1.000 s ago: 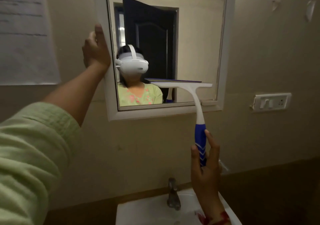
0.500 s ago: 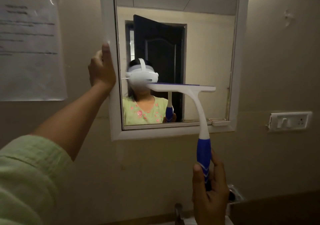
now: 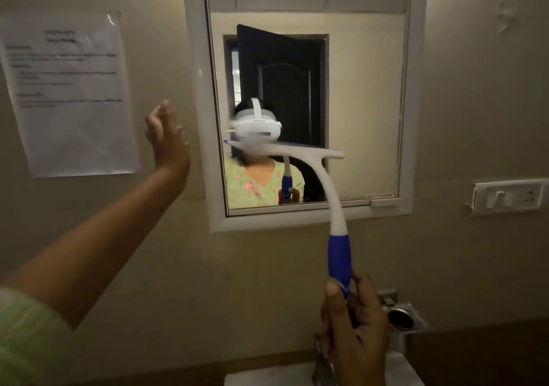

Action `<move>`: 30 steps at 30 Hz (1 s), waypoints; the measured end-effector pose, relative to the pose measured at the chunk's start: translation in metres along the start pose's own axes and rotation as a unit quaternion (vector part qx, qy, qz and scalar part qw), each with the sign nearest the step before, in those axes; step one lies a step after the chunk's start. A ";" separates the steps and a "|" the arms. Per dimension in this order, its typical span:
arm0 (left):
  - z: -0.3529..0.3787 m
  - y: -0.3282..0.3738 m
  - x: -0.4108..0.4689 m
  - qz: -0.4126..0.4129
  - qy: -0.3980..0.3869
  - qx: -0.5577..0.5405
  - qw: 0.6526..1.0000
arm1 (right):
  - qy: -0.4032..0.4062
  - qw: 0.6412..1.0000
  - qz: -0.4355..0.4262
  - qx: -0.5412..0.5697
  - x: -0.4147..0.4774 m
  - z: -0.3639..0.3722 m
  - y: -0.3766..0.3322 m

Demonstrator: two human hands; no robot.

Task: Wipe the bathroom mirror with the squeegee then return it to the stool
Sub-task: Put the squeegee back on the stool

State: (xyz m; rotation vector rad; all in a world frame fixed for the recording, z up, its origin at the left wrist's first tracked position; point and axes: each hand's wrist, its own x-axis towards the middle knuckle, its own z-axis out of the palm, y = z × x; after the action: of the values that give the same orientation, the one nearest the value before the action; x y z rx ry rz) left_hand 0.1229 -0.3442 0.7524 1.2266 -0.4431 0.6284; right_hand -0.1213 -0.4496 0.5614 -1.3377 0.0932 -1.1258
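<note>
Right hand (image 3: 355,329) grips the squeegee (image 3: 332,207) by its blue handle, blade against the white-framed mirror (image 3: 368,103); left hand (image 3: 167,139) wide open.

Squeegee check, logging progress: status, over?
Right hand shut on squeegee handle, blade across mirror. Left hand open, beside the frame. Nothing blocking.

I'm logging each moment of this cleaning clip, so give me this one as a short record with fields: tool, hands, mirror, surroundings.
tool: squeegee, blade across the lower mirror, left end blurred
right hand: right hand grips the blue handle's lower end
left hand: left hand open, raised beside the frame, off it
mirror: white-framed mirror on the wall
surroundings: paper notice left, switch plate right, sink below
stool: not visible
</note>
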 end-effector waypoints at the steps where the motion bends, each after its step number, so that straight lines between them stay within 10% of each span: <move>1: -0.016 -0.007 -0.012 -0.029 0.000 -0.009 1.000 | -0.005 1.000 0.013 0.006 -0.004 -0.001 -0.002; 18: -0.336 -0.121 -0.244 -0.423 0.191 0.067 0.883 | -0.195 0.960 0.201 0.006 -0.097 0.017 0.025; 30: -0.421 -0.084 -0.295 -0.421 0.288 0.068 0.857 | -0.450 0.859 0.242 -0.033 -0.166 0.096 0.057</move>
State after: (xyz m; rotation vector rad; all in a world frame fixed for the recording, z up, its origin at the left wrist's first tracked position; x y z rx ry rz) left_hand -0.0516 -0.0185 0.3858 1.1547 0.6430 0.2294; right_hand -0.1118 -0.2782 0.4581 -1.6618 -0.2141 -0.0073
